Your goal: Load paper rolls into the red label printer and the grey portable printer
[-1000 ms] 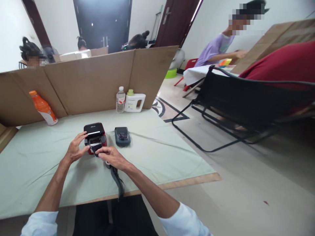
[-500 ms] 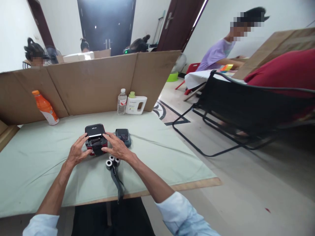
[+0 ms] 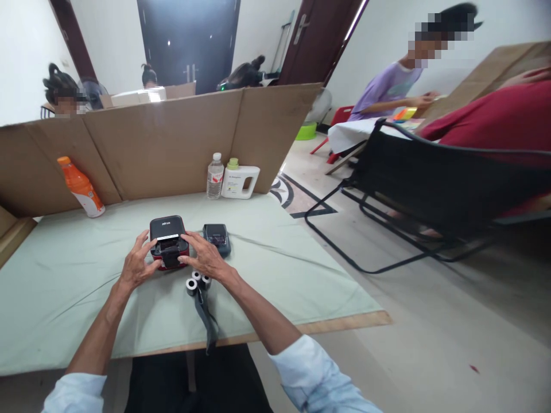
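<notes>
A small black-and-red portable printer (image 3: 167, 226) sits on the table with its lid raised. My left hand (image 3: 138, 261) grips its left side, thumb at the lower front and fingers along the edge. From the right, my right hand (image 3: 204, 256) holds it the same way, fingertips at the lid's edge and thumb at the front. Inside the opening it is dark, and I cannot make out what lies there. Just beyond my right hand is a second dark device (image 3: 217, 239). Several small white-ended rolls (image 3: 191, 285) lie nearer me, by a dark strap (image 3: 205, 318).
A cardboard panel (image 3: 163, 149) stands along the table's back. Before it are an orange drink bottle (image 3: 81, 188), a clear water bottle (image 3: 215, 178) and a white jug (image 3: 240, 182). A black folding chair (image 3: 413, 189) is at right; other people sit beyond.
Both hands stay on the printer with barely any shift of the fingers. The view has moved slightly. At the right, the person in purple has raised their hands a little.
</notes>
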### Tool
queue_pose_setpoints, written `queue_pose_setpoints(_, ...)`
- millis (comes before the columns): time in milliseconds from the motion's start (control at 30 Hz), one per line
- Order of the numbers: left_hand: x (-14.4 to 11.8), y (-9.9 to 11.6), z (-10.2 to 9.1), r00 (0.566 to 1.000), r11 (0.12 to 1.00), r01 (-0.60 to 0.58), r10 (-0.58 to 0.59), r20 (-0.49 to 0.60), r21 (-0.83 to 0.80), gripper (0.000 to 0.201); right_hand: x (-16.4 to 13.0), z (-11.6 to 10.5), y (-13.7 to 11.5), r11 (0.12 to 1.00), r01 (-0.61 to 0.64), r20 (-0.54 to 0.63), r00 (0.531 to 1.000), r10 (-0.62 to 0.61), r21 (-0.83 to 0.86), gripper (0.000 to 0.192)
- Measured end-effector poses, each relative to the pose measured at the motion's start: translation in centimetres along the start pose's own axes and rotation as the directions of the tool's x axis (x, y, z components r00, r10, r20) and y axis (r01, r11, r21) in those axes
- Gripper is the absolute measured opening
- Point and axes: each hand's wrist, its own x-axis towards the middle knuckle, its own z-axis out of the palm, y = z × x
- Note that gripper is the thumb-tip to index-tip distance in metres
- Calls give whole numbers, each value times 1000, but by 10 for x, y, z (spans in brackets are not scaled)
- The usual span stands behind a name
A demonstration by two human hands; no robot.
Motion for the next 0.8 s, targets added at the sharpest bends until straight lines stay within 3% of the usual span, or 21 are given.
queue_pose_setpoints(367,-6,5,2,990,981,136,-140,20,135,70,-9,4,5,985,-21,48,999,13,170,92)
queue_pose_setpoints(800,-6,15,18,980,981,183,-187,73,67,80,-8,-11,-13,959,-170,212,970,122,225,108)
